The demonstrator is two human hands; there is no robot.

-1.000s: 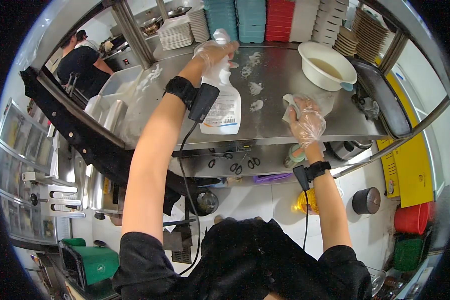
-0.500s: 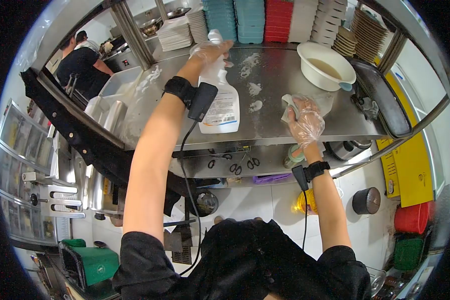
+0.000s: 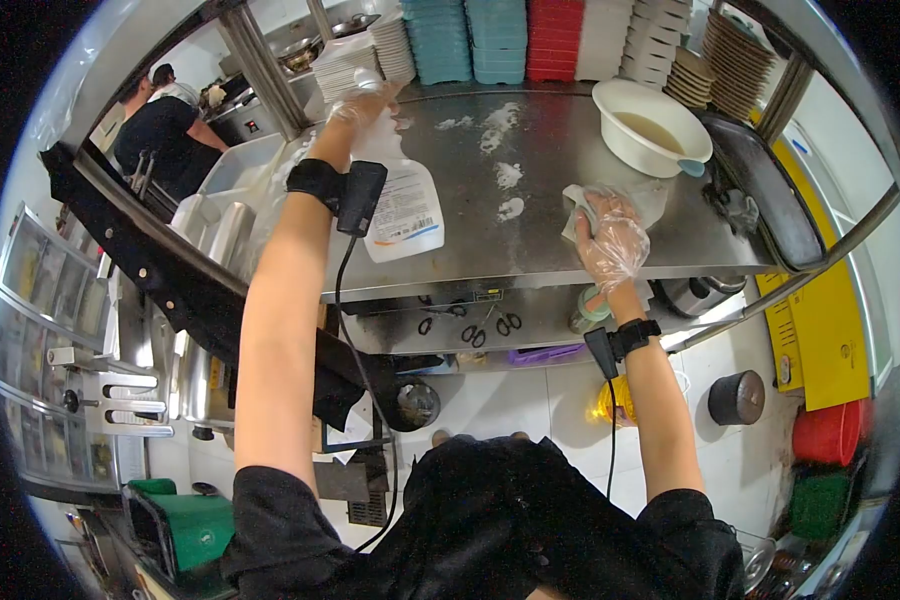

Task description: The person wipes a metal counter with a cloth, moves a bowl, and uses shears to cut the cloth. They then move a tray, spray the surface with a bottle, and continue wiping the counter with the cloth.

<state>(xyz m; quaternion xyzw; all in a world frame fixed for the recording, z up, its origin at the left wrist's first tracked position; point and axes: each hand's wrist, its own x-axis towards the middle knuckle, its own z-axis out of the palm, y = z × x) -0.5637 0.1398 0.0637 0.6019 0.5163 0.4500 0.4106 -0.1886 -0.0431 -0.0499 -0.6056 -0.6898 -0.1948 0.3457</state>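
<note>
My left hand [image 3: 362,108], in a clear plastic glove, is closed round the neck of a white spray bottle [image 3: 404,208] with a printed label, held over the left part of the steel shelf [image 3: 450,250]. White foam patches [image 3: 509,176] lie on the steel to the right of the bottle. My right hand [image 3: 613,235], also gloved, rests on a pale cloth [image 3: 646,202] near the front edge of the shelf, its fingers spread over the cloth.
A white basin [image 3: 653,128] of cloudy liquid stands back right, beside a dark tray [image 3: 765,190]. Stacked teal [image 3: 498,40] and red containers [image 3: 554,40] line the back. Scissors [image 3: 475,335] lie on the lower shelf. Two people [image 3: 160,130] are at the far left.
My left hand and the spray bottle have moved left, and the bottle is more tilted. New foam shows behind where the bottle was. My right hand and the cloth have stayed in place.
</note>
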